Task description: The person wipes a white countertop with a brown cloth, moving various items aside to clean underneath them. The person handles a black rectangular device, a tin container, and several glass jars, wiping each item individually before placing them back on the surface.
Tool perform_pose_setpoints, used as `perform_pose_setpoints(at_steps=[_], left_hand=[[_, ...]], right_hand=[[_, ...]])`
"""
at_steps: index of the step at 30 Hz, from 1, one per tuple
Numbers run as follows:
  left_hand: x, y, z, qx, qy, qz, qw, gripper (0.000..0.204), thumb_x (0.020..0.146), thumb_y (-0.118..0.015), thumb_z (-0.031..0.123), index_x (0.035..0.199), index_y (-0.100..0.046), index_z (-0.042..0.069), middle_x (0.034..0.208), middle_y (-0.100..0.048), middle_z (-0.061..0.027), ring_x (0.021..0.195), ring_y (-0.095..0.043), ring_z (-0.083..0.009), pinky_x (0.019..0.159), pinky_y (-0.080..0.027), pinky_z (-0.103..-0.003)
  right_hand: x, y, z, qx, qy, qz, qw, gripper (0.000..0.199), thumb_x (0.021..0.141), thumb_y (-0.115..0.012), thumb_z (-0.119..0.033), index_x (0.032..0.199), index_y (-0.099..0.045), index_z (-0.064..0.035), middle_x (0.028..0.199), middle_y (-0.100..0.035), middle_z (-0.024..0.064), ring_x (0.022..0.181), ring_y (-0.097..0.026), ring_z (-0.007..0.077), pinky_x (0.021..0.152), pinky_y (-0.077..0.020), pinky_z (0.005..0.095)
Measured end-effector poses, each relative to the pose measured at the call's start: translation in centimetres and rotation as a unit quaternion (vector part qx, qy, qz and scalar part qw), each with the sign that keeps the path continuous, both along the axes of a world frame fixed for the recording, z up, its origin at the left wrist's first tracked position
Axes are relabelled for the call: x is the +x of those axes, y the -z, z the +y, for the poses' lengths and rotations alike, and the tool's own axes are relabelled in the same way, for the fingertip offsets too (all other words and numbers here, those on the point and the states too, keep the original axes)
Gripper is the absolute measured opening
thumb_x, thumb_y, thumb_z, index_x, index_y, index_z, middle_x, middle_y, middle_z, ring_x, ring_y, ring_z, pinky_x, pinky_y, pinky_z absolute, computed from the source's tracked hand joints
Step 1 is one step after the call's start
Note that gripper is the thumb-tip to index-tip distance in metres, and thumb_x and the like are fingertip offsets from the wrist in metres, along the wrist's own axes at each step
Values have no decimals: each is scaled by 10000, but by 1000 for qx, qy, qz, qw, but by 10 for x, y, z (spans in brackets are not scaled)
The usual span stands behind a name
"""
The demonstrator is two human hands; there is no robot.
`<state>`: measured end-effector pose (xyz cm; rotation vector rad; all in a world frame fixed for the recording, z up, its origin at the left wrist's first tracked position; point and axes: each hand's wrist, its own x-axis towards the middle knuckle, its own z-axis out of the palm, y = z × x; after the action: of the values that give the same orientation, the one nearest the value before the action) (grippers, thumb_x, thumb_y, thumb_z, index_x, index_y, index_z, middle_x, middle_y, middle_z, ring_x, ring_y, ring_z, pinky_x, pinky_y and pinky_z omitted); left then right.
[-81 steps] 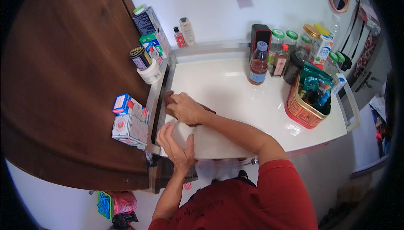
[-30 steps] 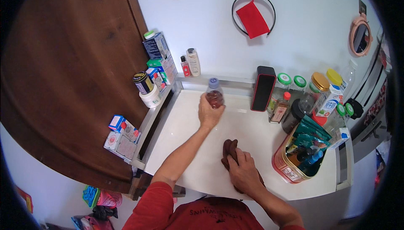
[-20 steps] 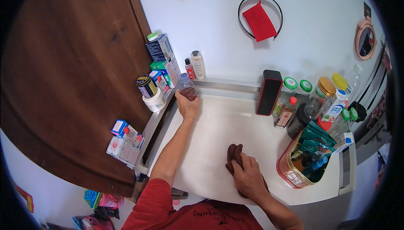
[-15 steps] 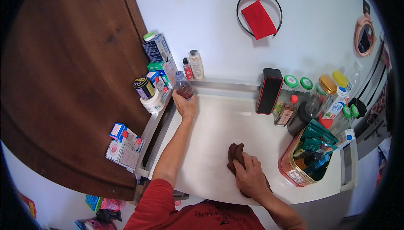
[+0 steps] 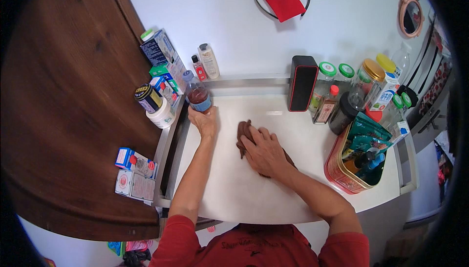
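Note:
My left hand (image 5: 204,122) is closed around the lower part of a clear plastic bottle (image 5: 197,94) with dark reddish liquid, a blue label and a grey-blue cap. The bottle is near the back left corner of the white tabletop (image 5: 229,193). Whether its base touches the top is hidden by my fingers. Nearer the middle, my right hand (image 5: 267,153) presses a bunched brown cloth (image 5: 244,135) onto the tabletop. Part of the cloth shows from under the palm on both sides.
A black speaker (image 5: 303,83) stands at the back right, beside several jars and bottles. A red tin (image 5: 337,171) full of packets and small bottles sits at the right. Boxes (image 5: 137,185) and a white tub (image 5: 162,115) line the left ledge. Two small bottles (image 5: 209,61) stand behind the back rail.
My right hand has slid the brown cloth leftward and farther from me. The bottle in my left hand has come slightly nearer, and its label now shows. The whole view has shifted.

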<state>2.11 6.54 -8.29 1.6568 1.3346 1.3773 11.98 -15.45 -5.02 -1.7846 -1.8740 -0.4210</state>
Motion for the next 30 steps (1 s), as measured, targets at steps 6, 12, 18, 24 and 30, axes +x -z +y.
perform_pose_setpoints(at_steps=[6,12,18,24,30], left_hand=[[-14,-9,-54,-30,57,43,997,803,793,-717,274,1371,-279,-70,1352,-317,-282,1294,-281,-409,1105,-221,-460],[-42,-15,-112,4,158,137,978,698,823,-696,273,1341,-335,-23,1334,-356,-237,1281,-280,-380,1080,-217,-476],[-48,-8,-129,134,168,208,954,625,800,-717,196,1303,-392,19,1291,-405,-207,1233,-336,-377,1050,-266,-467],[-49,-3,-126,178,161,219,946,564,791,-717,199,1250,-449,11,1258,-446,-197,1208,-365,-370,1032,-293,-463],[-48,-2,-127,179,162,211,947,526,776,-726,199,1204,-488,7,1223,-472,-187,1204,-367,-364,1031,-293,-467]], right_hand=[[4,11,63,1,-5,2,1000,244,793,-627,-202,1024,-616,-125,1125,-528,60,1014,-505,291,703,-443,449],[6,15,113,-20,25,-7,999,224,779,-626,-216,973,-653,-107,1086,-544,48,967,-512,276,708,-451,445],[12,26,148,37,101,51,993,176,769,-592,-160,891,-676,-65,1009,-560,84,983,-504,270,735,-421,434],[18,32,130,90,215,44,971,158,739,-609,-136,835,-673,-27,1011,-537,107,971,-487,287,741,-416,421],[33,25,66,21,262,41,964,199,771,-589,-135,911,-652,-9,1030,-532,107,991,-492,292,762,-415,439]])
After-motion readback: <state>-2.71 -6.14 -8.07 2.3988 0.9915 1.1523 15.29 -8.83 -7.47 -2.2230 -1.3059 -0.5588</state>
